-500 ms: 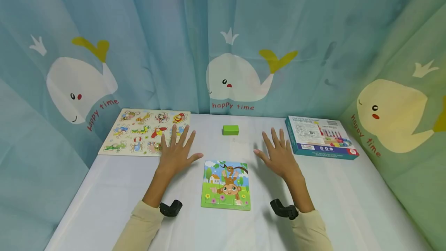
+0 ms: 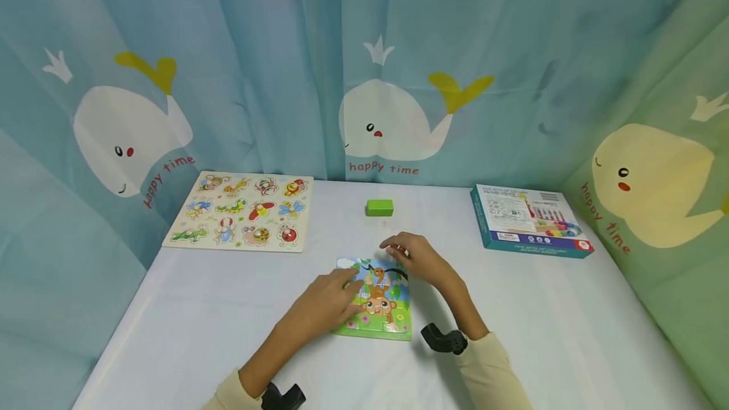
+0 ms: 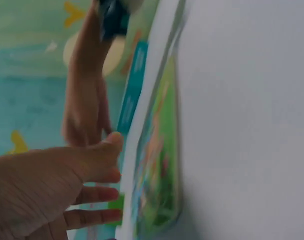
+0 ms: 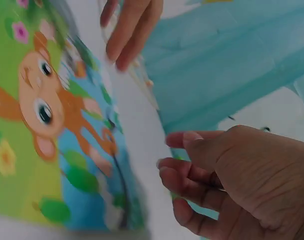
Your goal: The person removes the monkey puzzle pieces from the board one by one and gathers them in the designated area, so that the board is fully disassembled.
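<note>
A square jigsaw puzzle (image 2: 378, 318) with a hanging monkey picture lies flat at the middle of the table. My left hand (image 2: 323, 304) hovers over its left side, fingers extended and holding nothing. In the left wrist view that hand (image 3: 52, 182) appears apart from the puzzle's surface (image 3: 164, 170). Beyond the puzzle's upper right corner is my right hand (image 2: 424, 260), its fingers loosely bent. The right wrist view shows nothing between the fingers of this hand (image 4: 241, 175), and the monkey picture (image 4: 47, 100) large beside it. Part of the puzzle's left side is hidden by the left hand.
A green block (image 2: 379, 208) sits behind the puzzle. At the back left lies a wooden insect puzzle board (image 2: 267, 211); at the back right, a teal-edged box (image 2: 532, 220). A curtain (image 2: 273, 81) with whale prints hangs along the table's back edge.
Both hands have come inward from spread, flat poses on either side. The left now reaches over the puzzle; the right has moved left to its upper right corner, fingers bent.
</note>
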`<state>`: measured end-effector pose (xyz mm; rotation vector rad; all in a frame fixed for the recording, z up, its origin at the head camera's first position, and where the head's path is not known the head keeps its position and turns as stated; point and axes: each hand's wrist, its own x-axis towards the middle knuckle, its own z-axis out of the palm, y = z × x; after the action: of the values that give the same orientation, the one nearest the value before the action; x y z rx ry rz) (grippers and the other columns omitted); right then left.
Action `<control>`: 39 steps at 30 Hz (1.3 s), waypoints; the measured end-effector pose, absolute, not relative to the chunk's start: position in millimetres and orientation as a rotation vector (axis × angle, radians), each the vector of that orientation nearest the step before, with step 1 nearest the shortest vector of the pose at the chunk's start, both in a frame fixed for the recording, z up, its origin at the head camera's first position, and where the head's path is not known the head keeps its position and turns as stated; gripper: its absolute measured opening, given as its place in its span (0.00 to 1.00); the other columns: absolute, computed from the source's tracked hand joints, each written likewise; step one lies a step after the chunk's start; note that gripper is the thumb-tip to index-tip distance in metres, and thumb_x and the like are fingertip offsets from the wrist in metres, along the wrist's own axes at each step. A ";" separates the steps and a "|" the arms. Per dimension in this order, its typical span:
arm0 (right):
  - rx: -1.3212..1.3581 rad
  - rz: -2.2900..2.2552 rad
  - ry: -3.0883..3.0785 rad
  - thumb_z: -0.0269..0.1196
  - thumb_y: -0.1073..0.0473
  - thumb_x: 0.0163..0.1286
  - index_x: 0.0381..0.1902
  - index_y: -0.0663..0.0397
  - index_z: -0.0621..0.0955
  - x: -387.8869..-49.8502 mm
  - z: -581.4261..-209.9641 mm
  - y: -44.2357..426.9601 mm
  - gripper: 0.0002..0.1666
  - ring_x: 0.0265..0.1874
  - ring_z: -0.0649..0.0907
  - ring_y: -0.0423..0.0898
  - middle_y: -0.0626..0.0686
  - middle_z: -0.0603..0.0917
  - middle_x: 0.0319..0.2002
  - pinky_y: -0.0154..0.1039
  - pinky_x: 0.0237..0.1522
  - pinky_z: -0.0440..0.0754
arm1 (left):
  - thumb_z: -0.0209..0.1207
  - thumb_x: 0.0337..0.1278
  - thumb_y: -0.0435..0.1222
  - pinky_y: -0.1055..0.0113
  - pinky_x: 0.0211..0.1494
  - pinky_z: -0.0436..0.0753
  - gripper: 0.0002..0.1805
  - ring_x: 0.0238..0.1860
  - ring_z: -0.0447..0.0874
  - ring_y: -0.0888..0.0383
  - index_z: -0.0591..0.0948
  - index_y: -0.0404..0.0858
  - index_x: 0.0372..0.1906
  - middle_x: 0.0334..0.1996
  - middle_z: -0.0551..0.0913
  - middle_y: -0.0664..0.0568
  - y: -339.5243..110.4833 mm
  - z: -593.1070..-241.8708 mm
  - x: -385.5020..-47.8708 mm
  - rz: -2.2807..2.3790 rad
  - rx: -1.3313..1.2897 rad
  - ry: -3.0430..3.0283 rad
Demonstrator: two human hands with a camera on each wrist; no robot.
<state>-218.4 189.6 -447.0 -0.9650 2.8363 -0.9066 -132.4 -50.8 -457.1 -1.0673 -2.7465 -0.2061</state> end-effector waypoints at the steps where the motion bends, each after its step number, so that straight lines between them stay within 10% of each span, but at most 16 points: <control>1: -0.991 -0.914 2.795 0.58 0.64 0.72 0.47 0.61 0.84 -219.1 -448.9 185.9 0.11 0.30 0.77 0.39 0.54 0.86 0.37 0.33 0.34 0.77 | 0.59 0.61 0.54 0.58 0.53 0.82 0.27 0.60 0.78 0.50 0.82 0.39 0.56 0.60 0.78 0.45 -46.1 -458.9 -127.3 -0.176 -1.098 -2.727; 22: -1.108 -0.911 2.609 0.56 0.64 0.73 0.45 0.57 0.86 -219.4 -462.1 153.9 0.12 0.31 0.75 0.37 0.51 0.82 0.37 0.30 0.34 0.77 | 0.56 0.55 0.64 0.48 0.59 0.79 0.43 0.67 0.71 0.40 0.73 0.38 0.67 0.68 0.69 0.38 4.2 -476.4 -87.1 0.085 -0.927 -2.794; 39: -1.113 -0.864 2.443 0.54 0.65 0.75 0.50 0.57 0.85 -231.5 -450.9 149.4 0.15 0.30 0.73 0.37 0.53 0.80 0.36 0.32 0.34 0.76 | 0.52 0.54 0.68 0.47 0.57 0.79 0.38 0.65 0.71 0.42 0.75 0.45 0.59 0.67 0.70 0.40 11.4 -474.5 -86.8 0.162 -0.852 -2.781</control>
<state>-231.5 149.4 -450.9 -1.1128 2.4430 -0.8644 -86.8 11.4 -474.5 -0.8521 -2.7812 0.1619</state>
